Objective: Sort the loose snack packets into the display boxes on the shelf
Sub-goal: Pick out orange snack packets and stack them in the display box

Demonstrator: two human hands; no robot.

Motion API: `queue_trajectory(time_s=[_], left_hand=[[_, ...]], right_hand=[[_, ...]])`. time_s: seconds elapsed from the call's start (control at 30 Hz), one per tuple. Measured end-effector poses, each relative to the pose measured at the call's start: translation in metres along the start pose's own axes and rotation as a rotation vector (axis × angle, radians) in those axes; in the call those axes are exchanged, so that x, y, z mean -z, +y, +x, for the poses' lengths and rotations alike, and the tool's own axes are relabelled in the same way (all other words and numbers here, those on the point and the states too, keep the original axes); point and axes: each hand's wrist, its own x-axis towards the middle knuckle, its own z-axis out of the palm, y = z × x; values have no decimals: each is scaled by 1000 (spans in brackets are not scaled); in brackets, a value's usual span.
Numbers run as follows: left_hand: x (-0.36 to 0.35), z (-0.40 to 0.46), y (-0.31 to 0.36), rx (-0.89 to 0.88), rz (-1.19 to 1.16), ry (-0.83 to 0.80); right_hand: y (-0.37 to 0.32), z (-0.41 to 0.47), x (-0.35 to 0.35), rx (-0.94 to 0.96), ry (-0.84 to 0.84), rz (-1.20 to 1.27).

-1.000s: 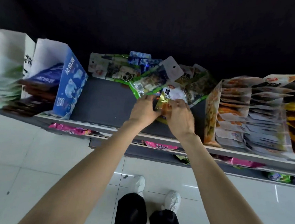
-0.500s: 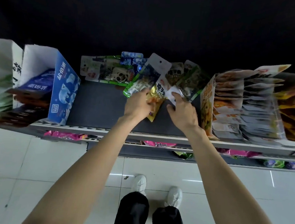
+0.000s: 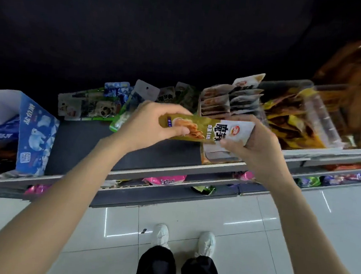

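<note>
Nearest, both hands hold one olive-and-white snack packet point(image 3: 208, 129) flat above the shelf point(image 3: 172, 169). The left hand point(image 3: 154, 123) pinches its left end; the right hand point(image 3: 255, 145) curls round its white end. To seat it well, keep it level and slide it edge-first into the matching display box point(image 3: 217, 157) at three o'clock. Glossy, crinkly film, thin and floppy. Farther, at eleven o'clock, loose packets point(image 3: 94, 107) lie heaped; blur probably hides their print.

Probably a shop: shelf point(image 3: 172, 168) stocked with snack packets point(image 3: 230, 102)
</note>
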Motion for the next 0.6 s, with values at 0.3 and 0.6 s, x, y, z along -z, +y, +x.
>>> queue_trajectory(time_s=[0.3,0.6], left_hand=[[-120,61,35,-90,473,282],[-145,61,31,-161,744,219]], right_hand=[[55,-17,94,-196,540,346],[64,12,101,354,515,-351]])
